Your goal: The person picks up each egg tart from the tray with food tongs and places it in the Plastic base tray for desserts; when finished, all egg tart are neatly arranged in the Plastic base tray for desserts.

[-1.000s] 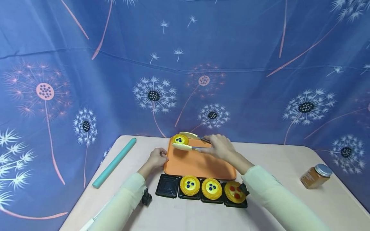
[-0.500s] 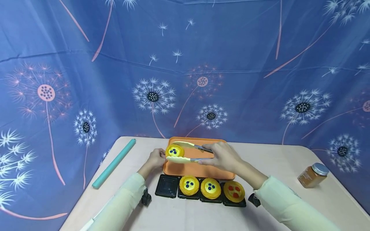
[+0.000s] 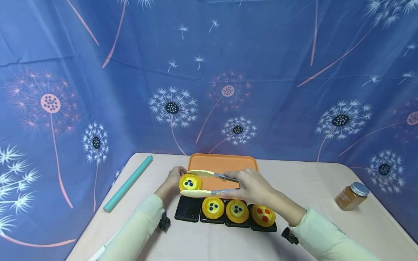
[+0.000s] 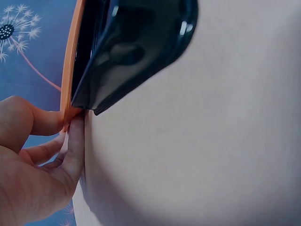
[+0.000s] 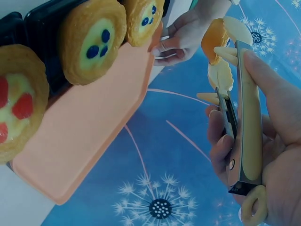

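My right hand (image 3: 255, 186) grips a pair of tongs (image 3: 197, 194) with cream-coloured tips. Between those tips sits a yellow egg tart (image 3: 190, 183) with blue dots on top, overlapping the left front part of the orange tray (image 3: 225, 163) in the head view. The thumb and fingers of my left hand (image 4: 42, 160) pinch the tray's left edge, as the left wrist view shows. Close in front of the tray is a black square holder (image 3: 187, 209) with nothing in it. The right wrist view shows the tongs' handle (image 5: 251, 127) in the palm.
To the right of that holder, in one row, two blue-dotted tarts (image 3: 213, 208) and a red-dotted tart (image 3: 263, 215) sit in black holders. A teal stick (image 3: 128, 184) lies on the left of the table. On the right stands a brown jar (image 3: 351, 196) with a grey lid.
My right hand has brought the tongs and the tart from the tray's back left corner toward the front left, close to the bare black holder. My left hand stays at the tray's edge.
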`<state>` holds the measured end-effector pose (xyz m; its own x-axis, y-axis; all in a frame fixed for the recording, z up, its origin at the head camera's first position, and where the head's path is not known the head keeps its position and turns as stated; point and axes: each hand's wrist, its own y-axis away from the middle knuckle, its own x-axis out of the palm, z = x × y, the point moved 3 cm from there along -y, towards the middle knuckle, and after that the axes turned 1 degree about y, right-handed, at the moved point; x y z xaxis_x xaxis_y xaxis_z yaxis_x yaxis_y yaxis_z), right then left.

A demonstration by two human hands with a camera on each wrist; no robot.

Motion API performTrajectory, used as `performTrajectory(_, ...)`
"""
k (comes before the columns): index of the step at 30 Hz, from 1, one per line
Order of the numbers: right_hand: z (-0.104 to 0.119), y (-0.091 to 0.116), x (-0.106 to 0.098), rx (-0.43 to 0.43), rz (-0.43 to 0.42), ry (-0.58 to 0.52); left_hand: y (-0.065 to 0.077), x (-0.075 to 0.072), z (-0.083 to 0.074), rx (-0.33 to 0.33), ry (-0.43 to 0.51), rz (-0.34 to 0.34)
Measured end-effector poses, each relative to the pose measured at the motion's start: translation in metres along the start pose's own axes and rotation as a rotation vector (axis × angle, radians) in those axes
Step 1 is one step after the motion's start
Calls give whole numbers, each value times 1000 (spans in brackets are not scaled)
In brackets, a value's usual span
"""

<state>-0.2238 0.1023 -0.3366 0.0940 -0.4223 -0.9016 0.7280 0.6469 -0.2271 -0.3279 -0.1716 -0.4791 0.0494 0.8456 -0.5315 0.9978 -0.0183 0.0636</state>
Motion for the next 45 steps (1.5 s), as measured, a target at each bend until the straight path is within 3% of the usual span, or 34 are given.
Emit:
performTrajectory(7,-3,4,17,-3,46,-22,1,2,1,-25,4,28)
performTrajectory(18,2,1,41,-33,153,60,5,7,3,-23,5,-3)
performTrajectory(45,1,-6,49,-12,176,72,4,3,-1,-36,47,-12)
